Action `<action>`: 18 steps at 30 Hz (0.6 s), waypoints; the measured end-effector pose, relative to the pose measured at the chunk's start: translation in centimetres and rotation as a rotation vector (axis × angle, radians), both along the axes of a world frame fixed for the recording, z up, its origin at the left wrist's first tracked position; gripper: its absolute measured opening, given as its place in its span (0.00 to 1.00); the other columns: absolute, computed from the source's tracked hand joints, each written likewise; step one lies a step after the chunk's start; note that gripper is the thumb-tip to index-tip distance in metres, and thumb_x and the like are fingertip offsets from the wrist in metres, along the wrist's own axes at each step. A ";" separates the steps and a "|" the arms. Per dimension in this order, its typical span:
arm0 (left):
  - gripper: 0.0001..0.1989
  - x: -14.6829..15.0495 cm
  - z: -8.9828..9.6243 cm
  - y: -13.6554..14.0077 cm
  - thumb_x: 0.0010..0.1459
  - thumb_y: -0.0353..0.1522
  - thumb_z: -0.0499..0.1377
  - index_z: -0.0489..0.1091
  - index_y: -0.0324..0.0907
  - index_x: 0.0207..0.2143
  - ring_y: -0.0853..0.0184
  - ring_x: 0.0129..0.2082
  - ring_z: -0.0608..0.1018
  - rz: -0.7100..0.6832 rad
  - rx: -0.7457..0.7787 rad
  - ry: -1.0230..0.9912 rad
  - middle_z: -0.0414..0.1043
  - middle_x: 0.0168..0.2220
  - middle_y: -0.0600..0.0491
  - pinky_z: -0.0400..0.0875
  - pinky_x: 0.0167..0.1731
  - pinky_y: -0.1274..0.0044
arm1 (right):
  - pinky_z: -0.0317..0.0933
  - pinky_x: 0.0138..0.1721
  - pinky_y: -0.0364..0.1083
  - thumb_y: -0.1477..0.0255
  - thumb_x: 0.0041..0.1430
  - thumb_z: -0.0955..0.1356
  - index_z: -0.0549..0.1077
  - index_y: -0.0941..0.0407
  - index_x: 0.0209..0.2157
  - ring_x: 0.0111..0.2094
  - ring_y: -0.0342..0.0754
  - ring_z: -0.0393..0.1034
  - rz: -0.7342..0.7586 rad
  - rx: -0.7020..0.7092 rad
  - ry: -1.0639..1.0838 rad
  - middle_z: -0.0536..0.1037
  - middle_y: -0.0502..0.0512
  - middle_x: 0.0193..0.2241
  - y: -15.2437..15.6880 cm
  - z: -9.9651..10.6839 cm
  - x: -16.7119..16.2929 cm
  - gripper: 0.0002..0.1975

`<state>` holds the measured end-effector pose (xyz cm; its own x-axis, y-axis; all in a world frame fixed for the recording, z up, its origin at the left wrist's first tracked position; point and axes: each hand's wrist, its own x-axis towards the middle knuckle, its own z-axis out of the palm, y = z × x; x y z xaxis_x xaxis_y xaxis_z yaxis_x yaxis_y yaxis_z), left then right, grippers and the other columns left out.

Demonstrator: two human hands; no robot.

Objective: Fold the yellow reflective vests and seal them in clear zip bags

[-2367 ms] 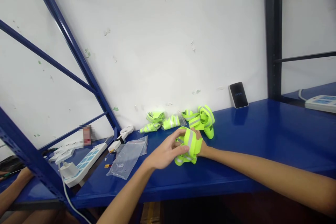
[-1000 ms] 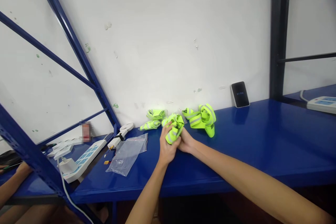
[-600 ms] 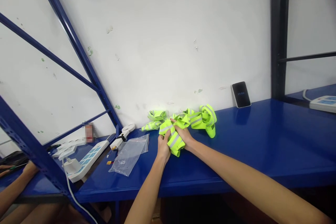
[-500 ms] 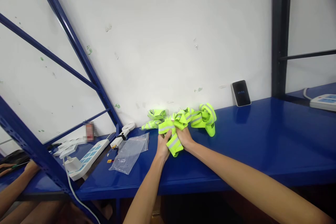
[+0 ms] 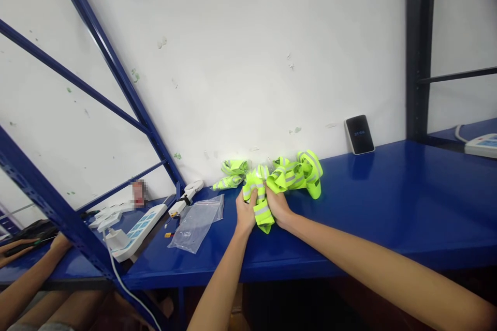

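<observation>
Between my hands is a neon-yellow reflective strap with silver-grey stripes, folded and bunched above the blue table. My left hand grips it from the left, with the thumb lying over the front. On the other side my right hand is closed against the strap, its fingers partly hidden behind the fabric. Looped yellow reflective fabric lies just beyond my right hand. Behind my left hand, by the wall, rests a bundle of the same material, seemingly in clear plastic.
A clear zip bag lies left of my hands, beside a small white fan. Farther left are a power strip and a blue shelf post, with a co-worker's hands beyond. A phone-like device leans on the wall.
The strap between my hands is gathered more tightly, and its upper left loop has been drawn in. My left hand has shifted slightly right. The view has turned a little.
</observation>
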<state>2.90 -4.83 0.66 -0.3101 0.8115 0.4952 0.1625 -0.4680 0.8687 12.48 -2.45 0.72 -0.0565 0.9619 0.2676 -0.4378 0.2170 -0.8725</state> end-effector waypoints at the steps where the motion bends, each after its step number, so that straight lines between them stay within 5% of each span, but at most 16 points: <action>1: 0.19 0.0 0.0 0.0 0.53 0.43 0.61 0.73 0.37 0.41 0.64 0.35 0.77 0.049 0.025 0.045 0.77 0.38 0.47 0.70 0.37 0.74 | 0.68 0.46 0.49 0.59 0.56 0.65 0.73 0.55 0.46 0.49 0.54 0.71 0.046 -0.039 0.048 0.78 0.56 0.45 -0.4 0.2 0.1 0.20; 8: 0.12 -0.7 -0.5 -1.0 0.63 0.36 0.50 0.69 0.41 0.43 0.63 0.40 0.73 0.372 0.168 0.470 0.71 0.39 0.48 0.67 0.43 0.71 | 0.62 0.55 0.52 0.64 0.49 0.71 0.75 0.54 0.46 0.52 0.56 0.69 0.307 0.031 -0.146 0.78 0.54 0.48 -2.4 0.7 0.5 0.21; 14: 0.21 -0.5 -0.6 -1.1 0.62 0.32 0.51 0.58 0.43 0.58 0.59 0.53 0.68 0.509 0.167 0.573 0.65 0.52 0.44 0.63 0.54 0.67 | 0.51 0.63 0.52 0.66 0.51 0.70 0.72 0.48 0.52 0.61 0.54 0.60 0.126 0.311 -0.255 0.70 0.48 0.57 -2.3 -0.6 -0.1 0.23; 18: 0.25 -0.7 -0.5 -0.7 0.64 0.34 0.48 0.51 0.44 0.62 0.60 0.61 0.62 0.487 0.187 0.583 0.58 0.61 0.44 0.57 0.60 0.65 | 0.52 0.62 0.53 0.65 0.56 0.66 0.73 0.51 0.50 0.59 0.54 0.62 -0.040 0.309 -0.278 0.72 0.53 0.55 -1.5 -1.4 -0.8 0.19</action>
<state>2.21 -5.53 0.18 -0.2576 0.5379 0.8027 0.7927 -0.3573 0.4939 11.68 -4.00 -0.69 -0.1313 0.8415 0.5241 -0.1806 0.4995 -0.8473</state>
